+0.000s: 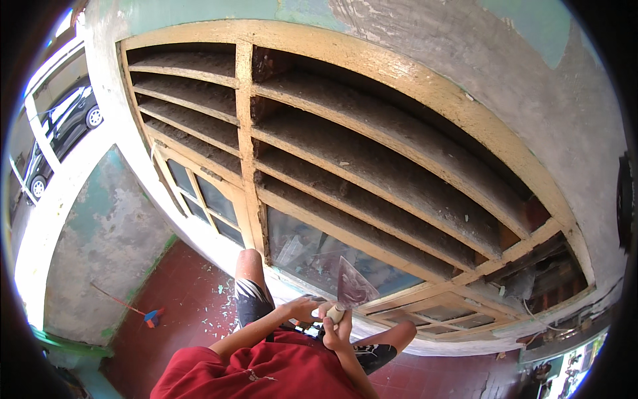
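Peeling wall [465, 60] all around, grey plaster with green patches. Set into it, a big yellow frame [425, 86] filled with dusty louvre slats [372, 173], split by an upright post into a narrow left bank and a wide right bank. Below the slats, glass panes [312, 256], grimy, in the same flaking wood. Red tiled floor [193, 292] far below, littered with pale paint chips near the wall. Red shirt [266, 372] at the bottom edge, bare knees in black shorts either side of it. Through the opening at far left, a dark car [73, 120] outside. On the floor by the left wall, a thin stick with a red and blue head [149, 316], lying flat.

Scraper [352, 286], broad metal blade pointing up, flat against the glass just under the lowest slat of the right bank. Right hand [335, 329] wrapped tight round the pale handle, fingers closed on it. Left hand [304, 308] just beside, touching the right hand near the handle end, fingers curled; whether it actually clasps the handle, impossible to tell.
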A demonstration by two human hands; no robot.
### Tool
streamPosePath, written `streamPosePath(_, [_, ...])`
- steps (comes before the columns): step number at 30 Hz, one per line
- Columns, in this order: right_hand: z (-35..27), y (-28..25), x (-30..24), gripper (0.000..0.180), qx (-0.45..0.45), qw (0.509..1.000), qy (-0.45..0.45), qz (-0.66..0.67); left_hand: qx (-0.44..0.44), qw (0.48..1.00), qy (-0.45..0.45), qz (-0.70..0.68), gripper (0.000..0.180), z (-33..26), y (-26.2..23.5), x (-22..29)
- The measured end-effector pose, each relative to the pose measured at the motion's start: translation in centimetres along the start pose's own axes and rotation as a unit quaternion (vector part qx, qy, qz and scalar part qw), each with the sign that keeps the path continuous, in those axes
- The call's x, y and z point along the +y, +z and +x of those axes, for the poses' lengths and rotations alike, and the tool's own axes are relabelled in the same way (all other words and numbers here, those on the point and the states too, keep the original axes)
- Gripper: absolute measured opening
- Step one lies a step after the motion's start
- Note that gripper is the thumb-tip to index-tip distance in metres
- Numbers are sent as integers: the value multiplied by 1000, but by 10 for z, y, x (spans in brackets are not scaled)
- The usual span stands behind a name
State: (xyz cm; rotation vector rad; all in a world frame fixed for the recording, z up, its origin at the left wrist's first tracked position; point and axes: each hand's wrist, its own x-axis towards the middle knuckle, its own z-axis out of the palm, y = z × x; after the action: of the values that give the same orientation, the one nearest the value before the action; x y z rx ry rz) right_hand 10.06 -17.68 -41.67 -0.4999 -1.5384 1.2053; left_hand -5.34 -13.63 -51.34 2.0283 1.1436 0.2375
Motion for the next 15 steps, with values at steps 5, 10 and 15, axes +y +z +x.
streamPosePath(5, [-11,-2,25,14,-27,997,68,-15,-79,991,-15,-109,47,16,27,-33])
streamPosePath(10, [-14,-28,48,16,9,981,124,-150,-93,975,-49,-196,42,5,25,-33])
streamPosePath(15, [-35,-61,75,22,47,951,140,-273,-65,974,30,-215,58,-22,5,-10])
